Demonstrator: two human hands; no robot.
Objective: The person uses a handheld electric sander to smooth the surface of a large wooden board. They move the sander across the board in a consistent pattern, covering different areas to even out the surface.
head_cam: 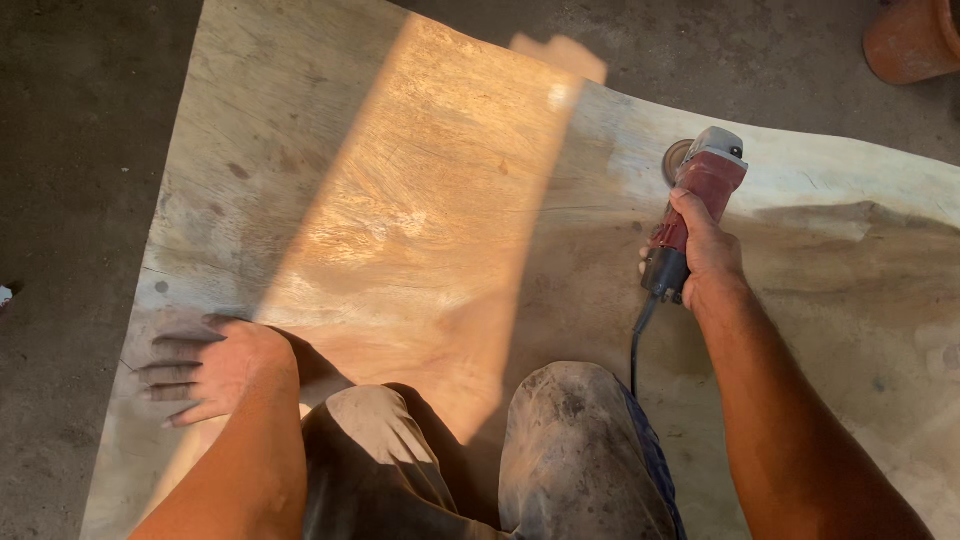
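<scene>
My knees (560, 440), in dusty grey trousers, are closest to me, planted on the big wooden slab (420, 220) that lies on the concrete floor (70, 150). My left hand (205, 368) is at about 8 o'clock, fingers spread wide and pressed flat on the slab near its edge, holding nothing, only propping me up. My right hand (705, 255) is out at 2 o'clock, wrapped tight round the body of a red angle grinder (700, 190), whose sanding disc (677, 158) sits on the wood near the slab's far edge. Its black cord (635, 345) runs back from the tool's tail toward my right knee.

As I judge it, the cord is the weak point: it hangs close to my leg, and if it catches there it could jerk the grinder off line. I am steering with one hand only, so a knot or a ridge in the grain could make the disc kick or gouge the surface. Leaning this far over, a slip of my propping hand would tip me forward.

A band of sunlight crosses the slab from 12 to 6 o'clock. A terracotta pot (915, 40) stands on the floor at 1 o'clock, well apart from the tool. Nothing lies between my hands on the wood.
</scene>
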